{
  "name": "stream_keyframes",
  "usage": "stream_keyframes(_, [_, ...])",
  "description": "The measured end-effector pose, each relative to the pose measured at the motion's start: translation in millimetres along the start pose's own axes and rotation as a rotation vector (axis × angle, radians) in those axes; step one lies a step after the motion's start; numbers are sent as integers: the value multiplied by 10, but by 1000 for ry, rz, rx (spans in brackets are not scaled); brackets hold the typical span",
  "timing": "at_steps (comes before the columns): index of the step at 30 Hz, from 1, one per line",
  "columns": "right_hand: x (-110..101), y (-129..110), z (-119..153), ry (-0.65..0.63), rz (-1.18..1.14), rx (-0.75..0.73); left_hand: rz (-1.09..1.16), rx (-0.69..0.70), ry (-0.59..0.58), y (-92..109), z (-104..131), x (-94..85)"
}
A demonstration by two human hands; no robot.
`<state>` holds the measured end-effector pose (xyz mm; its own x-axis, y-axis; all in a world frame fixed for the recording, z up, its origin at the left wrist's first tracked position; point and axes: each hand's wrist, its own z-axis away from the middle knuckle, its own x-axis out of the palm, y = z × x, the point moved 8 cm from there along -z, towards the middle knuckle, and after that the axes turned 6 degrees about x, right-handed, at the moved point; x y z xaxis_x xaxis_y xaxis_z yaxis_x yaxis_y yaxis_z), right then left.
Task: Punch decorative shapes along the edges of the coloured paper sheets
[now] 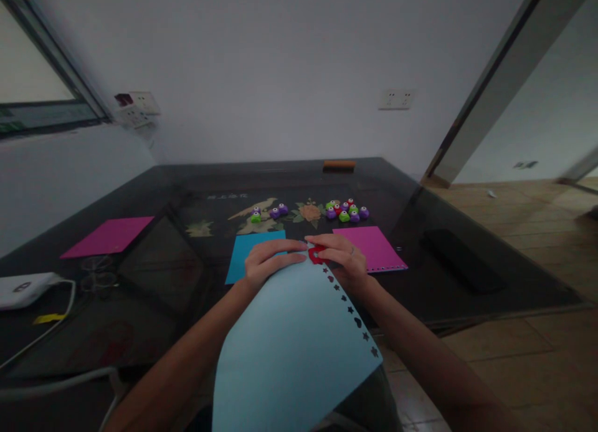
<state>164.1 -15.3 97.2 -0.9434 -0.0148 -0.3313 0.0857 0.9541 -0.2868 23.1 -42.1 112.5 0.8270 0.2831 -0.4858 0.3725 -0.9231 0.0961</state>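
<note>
A large light-blue sheet of paper [289, 338] slopes down from my hands toward my lap. Its right edge carries a row of punched shapes, stars and hearts among them. My left hand [271, 260] pinches the sheet's far corner. With my right hand [346, 260] I grip a small red craft punch [316, 254] set at that same corner, at the end of the row. Several purple, green and red punches of like size [346, 211] are grouped on the table beyond my right hand. A smaller group of punches [268, 212] sits beyond my left hand.
On the dark table lie a blue sheet [238, 257], a pink sheet with a punched edge [374, 248] and another pink sheet [109, 235]. A white device with a cable [28, 290] is at left, a black object [460, 257] at right, an orange-brown bar [339, 165] at the back.
</note>
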Motion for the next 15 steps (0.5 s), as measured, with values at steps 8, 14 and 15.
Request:
stream_keyframes(8, [-7,-2,41,19,81,-20,-25,7,4,9,28,6])
stream_keyframes(14, [13,-38,34,17,106,-40,-16,0,-23,15,17,17])
stream_keyframes(15, [15,-51,29,11,107,-49,-13,0,-24,17,15,14])
